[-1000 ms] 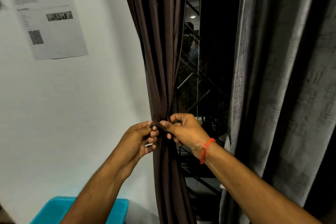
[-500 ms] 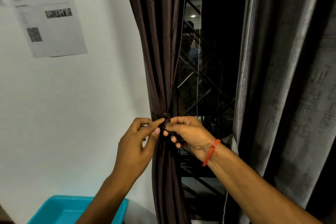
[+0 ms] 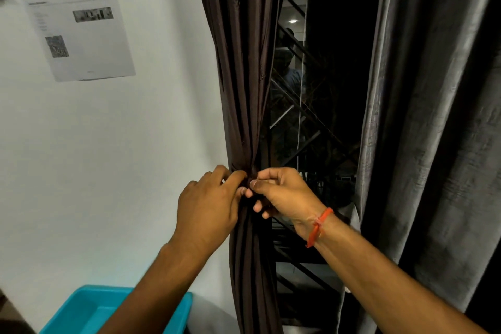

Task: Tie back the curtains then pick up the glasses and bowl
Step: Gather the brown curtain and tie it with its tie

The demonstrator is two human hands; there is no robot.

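Note:
A dark brown curtain (image 3: 241,68) hangs in the middle, gathered into a narrow bunch at about waist height. A brown tie-back (image 3: 240,167) wraps that bunch. My left hand (image 3: 207,207) pinches the tie-back from the left with thumb and fingers. My right hand (image 3: 282,194), with an orange thread on its wrist, pinches the same spot from the right. The fingertips of both hands meet at the tie and hide its ends. A grey curtain (image 3: 433,116) hangs loose at the right. No glasses or bowl are in view.
A dark window with a metal grille (image 3: 306,116) lies between the two curtains. A white wall with a printed paper sheet (image 3: 73,13) is on the left. A turquoise plastic tub (image 3: 89,312) stands at the bottom left, under my left forearm.
My left hand has opened from a curled grip and now reaches over to pinch the tie from the left. Both hands stay at the gathered spot of the brown curtain.

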